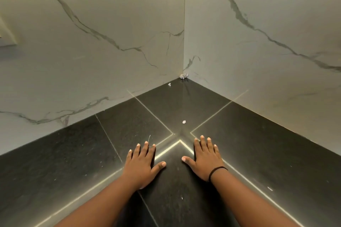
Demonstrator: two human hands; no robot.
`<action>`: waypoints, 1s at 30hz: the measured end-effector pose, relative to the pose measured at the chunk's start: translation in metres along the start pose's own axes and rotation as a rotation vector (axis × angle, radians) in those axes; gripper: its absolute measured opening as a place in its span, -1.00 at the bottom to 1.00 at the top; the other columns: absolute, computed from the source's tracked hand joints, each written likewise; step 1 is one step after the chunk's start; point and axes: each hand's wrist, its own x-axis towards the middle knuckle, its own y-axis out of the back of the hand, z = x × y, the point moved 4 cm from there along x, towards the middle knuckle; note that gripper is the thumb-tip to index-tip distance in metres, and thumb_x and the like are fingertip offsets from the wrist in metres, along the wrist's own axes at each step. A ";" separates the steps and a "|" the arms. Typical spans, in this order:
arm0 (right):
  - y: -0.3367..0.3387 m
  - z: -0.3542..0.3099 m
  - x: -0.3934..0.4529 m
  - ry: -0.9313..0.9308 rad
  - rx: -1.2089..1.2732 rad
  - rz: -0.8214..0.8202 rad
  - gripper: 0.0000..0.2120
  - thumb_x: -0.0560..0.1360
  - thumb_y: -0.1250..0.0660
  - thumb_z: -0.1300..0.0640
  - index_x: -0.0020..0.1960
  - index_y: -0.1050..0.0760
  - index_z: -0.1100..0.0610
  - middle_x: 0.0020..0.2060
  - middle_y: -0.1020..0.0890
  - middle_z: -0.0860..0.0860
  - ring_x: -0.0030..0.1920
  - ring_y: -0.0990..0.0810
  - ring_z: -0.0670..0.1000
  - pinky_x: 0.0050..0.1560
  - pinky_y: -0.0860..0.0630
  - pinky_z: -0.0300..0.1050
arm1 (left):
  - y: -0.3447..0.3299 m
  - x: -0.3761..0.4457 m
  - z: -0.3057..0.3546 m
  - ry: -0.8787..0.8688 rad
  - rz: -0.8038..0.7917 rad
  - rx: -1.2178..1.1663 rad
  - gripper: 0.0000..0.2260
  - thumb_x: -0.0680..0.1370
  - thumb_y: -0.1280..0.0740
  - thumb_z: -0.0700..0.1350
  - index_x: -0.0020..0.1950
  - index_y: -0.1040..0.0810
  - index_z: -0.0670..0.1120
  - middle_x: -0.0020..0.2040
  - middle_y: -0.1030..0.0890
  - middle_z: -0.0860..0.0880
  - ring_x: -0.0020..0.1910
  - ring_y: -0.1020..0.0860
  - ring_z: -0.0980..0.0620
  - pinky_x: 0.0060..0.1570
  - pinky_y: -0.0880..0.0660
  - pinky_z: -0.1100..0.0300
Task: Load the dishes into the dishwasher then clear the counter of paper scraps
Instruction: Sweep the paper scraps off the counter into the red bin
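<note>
My left hand [143, 163] and my right hand [204, 158] lie flat, palms down and fingers spread, on the dark stone counter [73, 153], side by side near its inner corner edge. Neither holds anything. A crumpled paper ball [184, 75] sits in the far corner where the two walls meet. A small white paper scrap [169, 84] lies just left of it by the wall. Another white scrap [184, 121] rests on the counter a short way beyond my right hand's fingertips. No dishes or dishwasher are in view.
White marble walls [92, 33] with grey veins rise behind the L-shaped counter on both sides. Tiny white flecks, one at the right [269, 188] and one near my arms [182, 198], dot the counter. A black band circles my right wrist.
</note>
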 end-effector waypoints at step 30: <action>0.132 -0.006 0.482 0.269 -0.045 0.311 -0.55 0.52 -0.25 0.29 0.40 -0.39 0.14 0.32 -0.41 0.23 0.29 -0.44 0.22 0.31 -0.36 -0.02 | 0.079 0.463 0.024 -0.222 0.426 -0.262 -0.48 0.57 -0.26 0.07 0.49 -0.29 -0.07 0.35 -0.42 -0.23 0.30 -0.39 -0.23 0.29 -0.31 0.01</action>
